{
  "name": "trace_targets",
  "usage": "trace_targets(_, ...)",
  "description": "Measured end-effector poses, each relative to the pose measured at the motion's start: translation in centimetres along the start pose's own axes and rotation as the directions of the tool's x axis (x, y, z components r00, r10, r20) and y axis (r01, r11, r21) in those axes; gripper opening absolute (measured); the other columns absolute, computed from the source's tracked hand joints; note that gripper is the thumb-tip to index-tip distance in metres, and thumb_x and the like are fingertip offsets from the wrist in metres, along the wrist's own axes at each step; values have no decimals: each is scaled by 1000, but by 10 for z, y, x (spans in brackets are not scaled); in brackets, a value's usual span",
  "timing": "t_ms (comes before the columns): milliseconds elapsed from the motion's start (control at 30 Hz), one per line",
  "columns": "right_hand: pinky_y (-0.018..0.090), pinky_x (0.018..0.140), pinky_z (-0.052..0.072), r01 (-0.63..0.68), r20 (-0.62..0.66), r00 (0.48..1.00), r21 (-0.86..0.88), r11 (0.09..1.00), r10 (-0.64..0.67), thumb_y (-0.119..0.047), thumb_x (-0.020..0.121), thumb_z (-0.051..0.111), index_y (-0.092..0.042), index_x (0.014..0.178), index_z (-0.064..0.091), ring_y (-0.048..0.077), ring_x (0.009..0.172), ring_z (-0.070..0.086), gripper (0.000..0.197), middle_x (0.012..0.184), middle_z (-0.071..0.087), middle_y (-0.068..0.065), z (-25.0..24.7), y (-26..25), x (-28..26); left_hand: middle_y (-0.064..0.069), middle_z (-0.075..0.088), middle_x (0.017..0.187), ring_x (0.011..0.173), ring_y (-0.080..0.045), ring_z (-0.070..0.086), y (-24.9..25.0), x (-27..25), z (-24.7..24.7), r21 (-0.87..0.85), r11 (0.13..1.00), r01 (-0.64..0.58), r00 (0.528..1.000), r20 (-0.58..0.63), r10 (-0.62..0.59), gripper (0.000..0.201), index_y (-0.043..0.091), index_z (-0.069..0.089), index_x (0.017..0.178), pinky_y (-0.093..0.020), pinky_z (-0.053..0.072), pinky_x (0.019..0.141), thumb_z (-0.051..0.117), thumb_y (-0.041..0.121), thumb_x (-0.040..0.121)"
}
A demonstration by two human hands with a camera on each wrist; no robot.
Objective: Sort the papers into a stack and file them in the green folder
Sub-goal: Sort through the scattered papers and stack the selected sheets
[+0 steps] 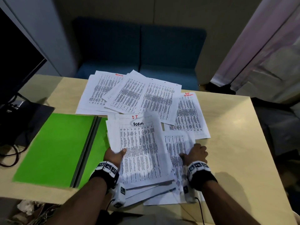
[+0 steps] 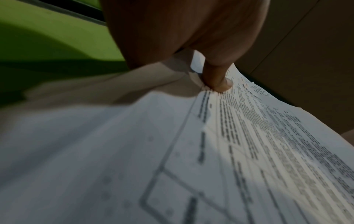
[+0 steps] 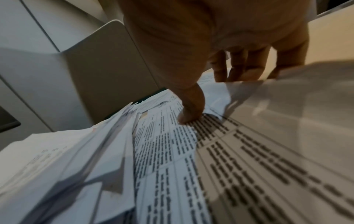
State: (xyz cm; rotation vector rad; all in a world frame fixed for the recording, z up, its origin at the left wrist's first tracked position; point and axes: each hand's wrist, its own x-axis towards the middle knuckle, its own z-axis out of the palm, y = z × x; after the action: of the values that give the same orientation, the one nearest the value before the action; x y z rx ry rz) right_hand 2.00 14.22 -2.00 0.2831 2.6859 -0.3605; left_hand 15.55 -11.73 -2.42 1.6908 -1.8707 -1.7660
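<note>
A loose bundle of printed sheets (image 1: 139,148), the top one marked "FORM", lies at the table's near edge. My left hand (image 1: 114,155) grips its left side, thumb (image 2: 218,80) on top and fingers hidden beneath. My right hand (image 1: 195,154) grips the sheets on the right (image 1: 176,148), thumb (image 3: 191,112) pressing the print, fingers (image 3: 239,66) curled under the edge. The green folder (image 1: 55,148) lies open flat to the left, its right half partly under the bundle. More printed papers (image 1: 138,93) are spread across the far half of the table.
A black monitor (image 1: 16,62) with its stand and cables (image 1: 9,158) stands at the far left of the beige table (image 1: 235,143). Blue seats (image 1: 139,51) sit behind the table. A curtain (image 1: 263,46) hangs at right.
</note>
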Motion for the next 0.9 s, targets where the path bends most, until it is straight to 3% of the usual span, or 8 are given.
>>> trace_targets(67, 48, 91, 46, 34, 25, 999, 2, 999, -34, -38, 70, 80, -2, 122, 39, 39, 118, 42, 76, 126, 39, 18, -1, -2, 2, -23, 47, 139, 126, -37, 48, -1, 1, 3, 25, 1000, -18, 1000, -15, 18, 69, -10, 39, 135, -42, 36, 109, 73, 15, 81)
trace_targets(167, 47, 90, 46, 85, 25, 996, -23, 996, -85, -33, 76, 76, -3, 122, 40, 39, 117, 43, 66, 125, 39, 17, -1, -4, 0, -26, 37, 146, 131, -38, 42, 6, -7, 2, 25, 999, -47, 999, -20, 48, 76, -4, 27, 143, -40, 31, 110, 70, 15, 84)
trace_targets(333, 45, 80, 52, 157, 23, 987, 120, 980, -161, -15, 84, 65, -7, 122, 39, 39, 100, 61, 46, 114, 56, 20, -1, 3, -4, -23, 37, 147, 133, -37, 40, 3, -5, 3, -1, 1000, -12, 1000, -18, 12, 75, -7, 30, 141, -41, 30, 112, 72, 12, 82)
trace_targets(433, 42, 76, 53, 236, 21, 970, 145, 961, -241, -10, 84, 59, -9, 119, 45, 38, 91, 65, 38, 102, 66, 24, -18, 9, 0, -21, 36, 148, 134, -36, 39, 6, -7, 1, 9, 1000, 9, 1000, 10, -9, 79, -4, 29, 142, -43, 30, 113, 73, 17, 80)
trace_targets(533, 41, 76, 50, 319, -72, 947, 141, 937, -312, -10, 85, 58, -15, 122, 52, 42, 93, 63, 38, 102, 65, 28, -55, 6, 8, -22, 40, 146, 132, -36, 42, 5, -5, 0, 6, 1000, 29, 1000, 8, -29, 75, -6, 32, 140, -43, 32, 111, 72, 18, 82)
trace_targets(633, 39, 73, 48, 375, -217, 919, 220, 900, -330, -8, 84, 57, -15, 117, 58, 42, 92, 63, 34, 99, 68, 26, -101, -2, 19, -23, 43, 143, 130, -37, 44, 7, -4, -1, 31, 999, 33, 999, 21, -34, 89, -6, 36, 137, -47, 34, 111, 79, 33, 70)
trace_targets(800, 30, 72, 41, 410, -443, 862, 320, 854, -248, -8, 86, 56, -6, 114, 59, 40, 94, 61, 28, 104, 66, 27, -167, -15, 20, -21, 48, 140, 126, -37, 48, 5, 1, -1, 74, 994, 81, 997, 6, -82, 75, -3, 40, 136, -49, 37, 109, 76, 23, 77)
trace_targets(900, 27, 75, 41, 403, -460, 866, 406, 820, -198, -10, 87, 57, -7, 118, 57, 34, 96, 62, 31, 111, 65, 22, -181, -26, 19, -24, 40, 145, 131, -39, 43, 7, 1, -2, 100, 989, 110, 994, 4, -111, 77, -6, 32, 140, -46, 34, 111, 73, 21, 81)
